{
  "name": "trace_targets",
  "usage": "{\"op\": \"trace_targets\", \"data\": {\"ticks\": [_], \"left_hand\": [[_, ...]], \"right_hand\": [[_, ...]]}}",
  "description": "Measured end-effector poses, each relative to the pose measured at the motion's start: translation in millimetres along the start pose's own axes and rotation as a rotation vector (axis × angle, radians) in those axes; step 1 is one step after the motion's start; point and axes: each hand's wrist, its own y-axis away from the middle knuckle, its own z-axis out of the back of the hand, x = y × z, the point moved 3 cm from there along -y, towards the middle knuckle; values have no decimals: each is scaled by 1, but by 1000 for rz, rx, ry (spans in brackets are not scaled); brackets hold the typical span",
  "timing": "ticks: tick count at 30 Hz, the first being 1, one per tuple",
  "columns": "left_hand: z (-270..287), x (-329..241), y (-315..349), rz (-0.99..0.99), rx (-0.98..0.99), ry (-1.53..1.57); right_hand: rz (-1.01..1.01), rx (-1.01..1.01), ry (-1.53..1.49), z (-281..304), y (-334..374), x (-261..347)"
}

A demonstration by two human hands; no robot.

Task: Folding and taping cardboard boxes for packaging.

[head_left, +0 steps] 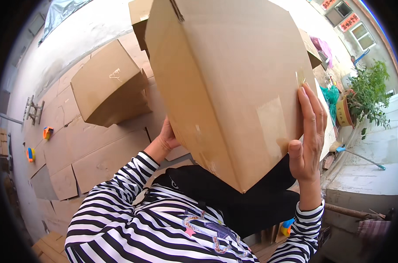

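You hold a big brown cardboard box [225, 83] up in front of you, filling the middle and the twelve o'clock part of the view. Your right hand [307, 136] lies flat on its side at three o'clock, fingers straight and close together, thumb pressed on the box edge. A shiny strip of clear tape [271, 127] runs down the box just beside that hand. Your left hand [167, 138] grips the other side at about eight o'clock; its fingers are hidden behind the box, so you cannot tell how they sit. A second brown box [109, 85] rests on flat cardboard sheets [93, 153] at ten o'clock. Two red signs [348, 22] hang on a wall at one o'clock.
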Motion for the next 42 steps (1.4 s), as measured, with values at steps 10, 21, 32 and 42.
{"op": "trace_targets", "data": {"ticks": [10,21,32,42], "left_hand": [[-78,-164,151,-604,286,-298],[59,-320,218,-1224,-662,-634],[-44,-262,205,-1597,-734,-882],[-43,-259,186,-1487,-670,-1014]], "right_hand": [[396,-133,-415,-40,-184,153],[316,-3,-409,-193,-276,208],[377,-234,-196,-215,-278,196],[351,64,-110,-197,-290,183]]}}
